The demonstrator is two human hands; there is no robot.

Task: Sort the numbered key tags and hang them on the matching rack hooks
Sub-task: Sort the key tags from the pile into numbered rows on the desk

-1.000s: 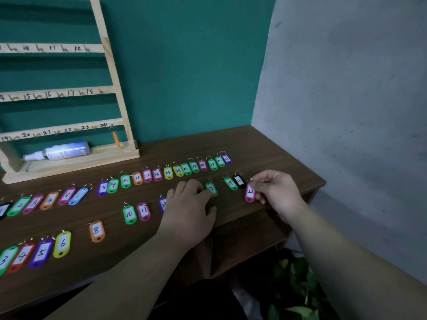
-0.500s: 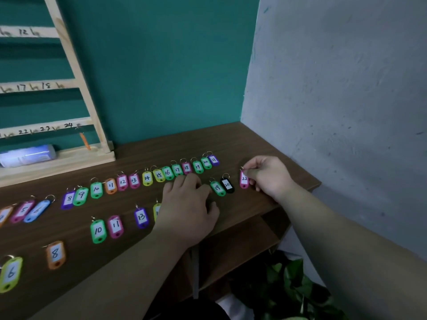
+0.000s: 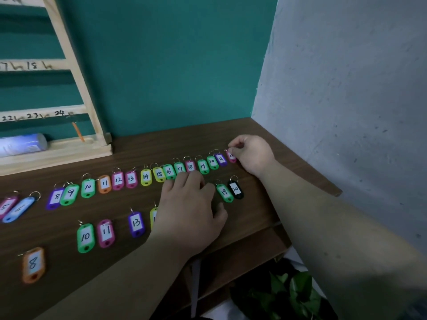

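— Two walls, the teal wall (image 3: pixel 173 65) and the grey wall (image 3: pixel 346 88), meet behind the tabletop (image 3: pixel 265 139). What else sits around the wooden rack (image 3: pixel 76 72)?
— A white bottle (image 3: pixel 23 144) lies on its side on the rack's base. A thin orange stick (image 3: pixel 77 132) leans near it, below the rack's mark 24. Far from the rack, under the tabletop's edge, a shelf (image 3: pixel 242 257) and the leaves of a plant (image 3: pixel 288 289) show.
— What stands in the way?
— The person's left hand (image 3: pixel 189 204). It lies palm down, well away from the rack, in front of the back row of tags (image 3: pixel 146 176). Its fingers are relaxed and its grip is open, holding nothing. It covers most of a yellow tag (image 3: pixel 153 217), and its fingertips reach the tags marked 16 to 18.
— Where is the tag being handled?
— At the end of the back row farthest from the rack, just past the purple tag (image 3: pixel 221 159) marked 21. The right hand (image 3: pixel 251 155) has its grip closed on the pink tag (image 3: pixel 231 156), pinching it near the ring end.
— How does it look?
— Pink plastic with a white paper label. The handwritten number is half hidden by the fingers and cannot be read in full. Farther out from the rack's row, a green tag (image 3: pixel 224 192) marked 19 and a black tag (image 3: pixel 236 189) marked 20 lie just beside each other.
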